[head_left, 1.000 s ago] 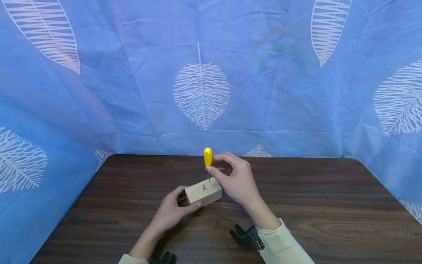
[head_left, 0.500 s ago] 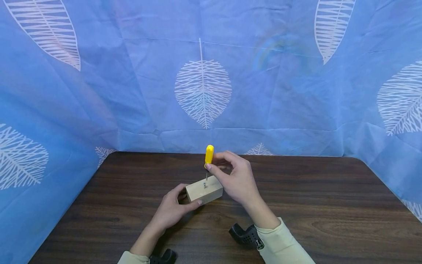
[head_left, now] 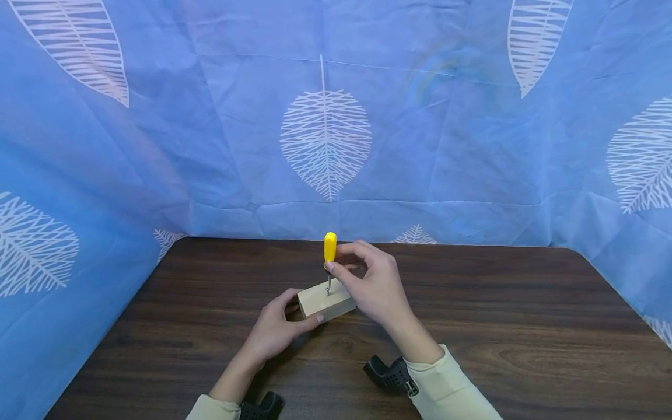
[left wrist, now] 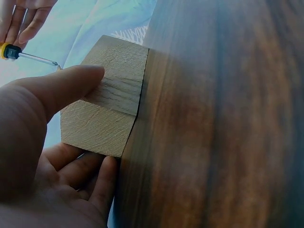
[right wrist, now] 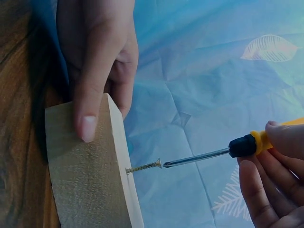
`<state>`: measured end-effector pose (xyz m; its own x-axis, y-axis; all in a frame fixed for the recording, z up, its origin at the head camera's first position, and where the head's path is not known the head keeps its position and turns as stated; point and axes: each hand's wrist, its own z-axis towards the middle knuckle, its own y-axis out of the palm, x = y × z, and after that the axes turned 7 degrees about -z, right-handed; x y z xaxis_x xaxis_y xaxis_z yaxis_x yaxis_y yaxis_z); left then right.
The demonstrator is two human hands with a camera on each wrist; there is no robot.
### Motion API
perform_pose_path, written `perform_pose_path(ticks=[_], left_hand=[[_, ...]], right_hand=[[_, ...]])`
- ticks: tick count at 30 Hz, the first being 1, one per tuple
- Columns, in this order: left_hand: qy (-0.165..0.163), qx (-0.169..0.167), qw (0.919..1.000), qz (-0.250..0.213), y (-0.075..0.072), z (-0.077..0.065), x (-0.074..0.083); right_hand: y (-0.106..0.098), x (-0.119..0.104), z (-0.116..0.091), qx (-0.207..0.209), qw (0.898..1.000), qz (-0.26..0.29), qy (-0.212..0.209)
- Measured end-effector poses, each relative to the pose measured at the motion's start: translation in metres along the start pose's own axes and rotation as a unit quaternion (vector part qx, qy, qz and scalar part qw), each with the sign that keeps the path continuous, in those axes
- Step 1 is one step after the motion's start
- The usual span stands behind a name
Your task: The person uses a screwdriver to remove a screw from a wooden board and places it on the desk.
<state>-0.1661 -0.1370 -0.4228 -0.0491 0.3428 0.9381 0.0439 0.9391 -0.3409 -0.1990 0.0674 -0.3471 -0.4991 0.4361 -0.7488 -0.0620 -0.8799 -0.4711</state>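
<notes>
A pale wooden block (head_left: 320, 300) lies on the table, gripped at its left end by my left hand (head_left: 275, 329). The thumb presses the near side and the fingers go round the far side, as the left wrist view shows. Out of the block's top stands a screw (right wrist: 145, 167), its threads mostly exposed. My right hand (head_left: 375, 283) pinches a yellow-handled screwdriver (head_left: 329, 248) low on the handle, between thumb and fingers. In the right wrist view the screwdriver's cross-shaped tip (right wrist: 166, 164) is right at the screw's head, roughly in line with it.
The dark wood-grain table (head_left: 499, 315) extends to both sides of the hands. Behind it hangs a blue cloth (head_left: 420, 146) with white leaf prints. Black wrist mounts (head_left: 388, 373) sit below the pale sleeves (head_left: 451, 385).
The screwdriver has shifted from beyond the screw to right over its head, tilting briefly and then standing more upright. The left hand keeps its grip on the block.
</notes>
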Motion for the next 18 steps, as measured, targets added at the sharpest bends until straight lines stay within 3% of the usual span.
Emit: perform_pose_path(ticks=[18], left_hand=[[0.003, -0.005, 1.0, -0.006, -0.0013, -0.0002, -0.0004]], right_hand=[[0.0033, -0.0006, -0.0012, -0.013, 1.0, -0.008, -0.011]])
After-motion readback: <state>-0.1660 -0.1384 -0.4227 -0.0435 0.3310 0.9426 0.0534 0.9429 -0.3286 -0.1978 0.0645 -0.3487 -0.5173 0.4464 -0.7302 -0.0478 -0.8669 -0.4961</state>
